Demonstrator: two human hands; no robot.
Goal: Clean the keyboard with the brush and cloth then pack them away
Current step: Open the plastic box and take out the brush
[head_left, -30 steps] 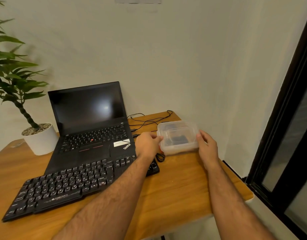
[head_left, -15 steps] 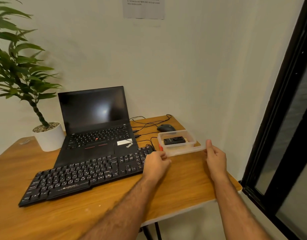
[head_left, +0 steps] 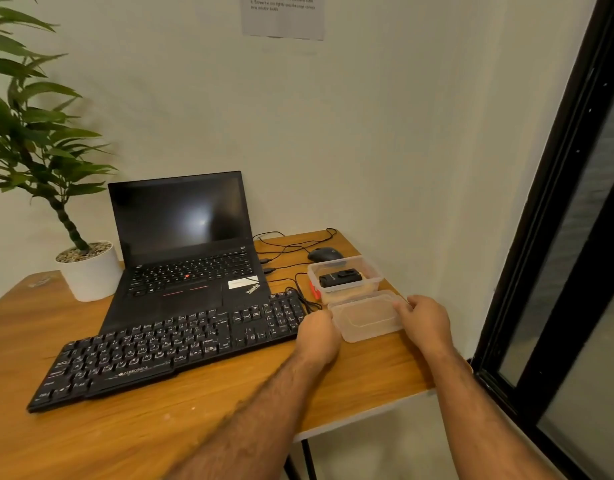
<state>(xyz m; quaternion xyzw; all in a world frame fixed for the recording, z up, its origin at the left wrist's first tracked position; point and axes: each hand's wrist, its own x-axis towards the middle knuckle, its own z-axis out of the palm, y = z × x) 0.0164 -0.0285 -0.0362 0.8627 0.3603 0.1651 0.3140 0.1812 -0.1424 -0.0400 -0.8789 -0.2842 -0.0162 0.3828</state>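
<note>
Lid held at both short ends, just in front of the open container.

The left hand (head_left: 317, 329) and right hand (head_left: 423, 318) gripped the clear lid (head_left: 366, 317) low over the table (head_left: 194, 420); it looked light, thin, flexible. Beyond, the container (head_left: 345, 278) held a black item; brush and cloth could not be identified. The keyboard (head_left: 167, 344) lay left.

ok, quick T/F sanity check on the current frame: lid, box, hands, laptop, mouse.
1. The clear lid is off the plastic box. True.
2. Only the right hand holds the lid. False: the left hand and right hand each grip one end.
3. The box is empty. False: a black object lies inside.
4. The laptop is open with a dark screen. True.
5. The mouse sits on the keyboard. False: it sits on the table behind the box.
</note>
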